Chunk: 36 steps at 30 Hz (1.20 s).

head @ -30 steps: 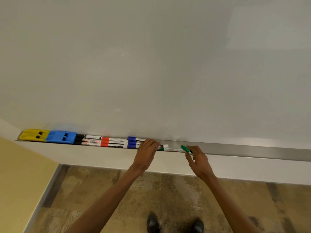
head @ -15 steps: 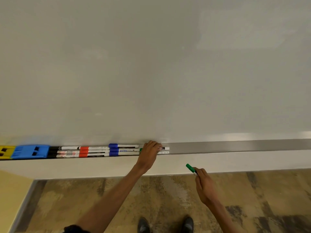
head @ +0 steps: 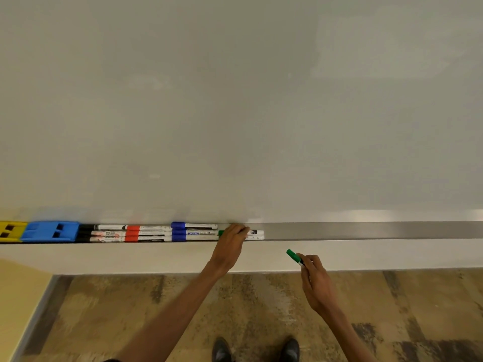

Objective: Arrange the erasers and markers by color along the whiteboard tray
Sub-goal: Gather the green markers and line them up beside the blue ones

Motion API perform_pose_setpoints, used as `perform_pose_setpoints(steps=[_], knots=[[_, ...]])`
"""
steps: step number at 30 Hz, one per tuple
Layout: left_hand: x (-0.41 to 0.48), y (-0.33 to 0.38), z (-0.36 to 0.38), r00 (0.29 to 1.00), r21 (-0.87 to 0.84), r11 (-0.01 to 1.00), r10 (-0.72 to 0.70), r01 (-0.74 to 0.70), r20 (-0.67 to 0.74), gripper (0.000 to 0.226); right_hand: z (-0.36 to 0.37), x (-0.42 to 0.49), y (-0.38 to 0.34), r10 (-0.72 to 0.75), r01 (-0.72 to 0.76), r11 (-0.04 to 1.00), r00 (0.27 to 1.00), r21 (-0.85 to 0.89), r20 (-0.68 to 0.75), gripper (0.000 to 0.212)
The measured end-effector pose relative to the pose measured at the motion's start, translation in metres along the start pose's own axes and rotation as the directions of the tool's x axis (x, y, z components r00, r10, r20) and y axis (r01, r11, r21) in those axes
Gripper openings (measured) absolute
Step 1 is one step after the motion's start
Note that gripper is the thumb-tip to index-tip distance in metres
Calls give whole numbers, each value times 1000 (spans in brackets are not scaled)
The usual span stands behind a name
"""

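Note:
Along the metal whiteboard tray lie, from the left, a yellow eraser, a blue eraser, black-capped markers, red-capped markers and blue-capped markers. My left hand rests on green-capped markers in the tray, covering most of them; only their white ends and a bit of green cap show. My right hand is below the tray, off it, gripping a green marker with its cap pointing up and left.
The whiteboard fills the upper view. The tray's right stretch is bare metal. A pale wall band runs under the tray, a yellow wall stands at left, and my shoes are on the patterned floor.
My right hand has lifted a green marker off the tray and drawn it down and right. The left hand has stayed on the markers in the tray. The view has shifted right.

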<state>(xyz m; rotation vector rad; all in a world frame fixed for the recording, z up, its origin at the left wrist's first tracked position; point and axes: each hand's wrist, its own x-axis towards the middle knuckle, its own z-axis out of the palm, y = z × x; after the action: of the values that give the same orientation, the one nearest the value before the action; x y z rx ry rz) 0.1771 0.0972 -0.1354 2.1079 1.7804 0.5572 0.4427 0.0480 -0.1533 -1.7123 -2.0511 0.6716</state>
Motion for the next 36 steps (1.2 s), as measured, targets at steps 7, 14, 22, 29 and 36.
perform_pose_setpoints(steps=[7,14,22,29,36], knots=[[-16,-13,-16,989,-9,997,-72,71,-126,35,6,26,-15,-62,62,998,998,16,-30,36],[-51,-42,-42,934,-34,983,-181,180,-309,32,18,75,-70,-223,224,975,965,-11,-135,23],[-78,-64,-51,897,-33,951,-302,309,-324,35,51,107,-126,-275,278,960,958,28,-78,33],[-100,-84,-50,874,-53,934,-350,353,-338,37,80,103,-133,-255,249,962,966,-116,-44,45],[-110,-97,-46,869,-44,917,-390,397,-303,39,87,104,-137,-222,212,962,974,-171,-44,39]])
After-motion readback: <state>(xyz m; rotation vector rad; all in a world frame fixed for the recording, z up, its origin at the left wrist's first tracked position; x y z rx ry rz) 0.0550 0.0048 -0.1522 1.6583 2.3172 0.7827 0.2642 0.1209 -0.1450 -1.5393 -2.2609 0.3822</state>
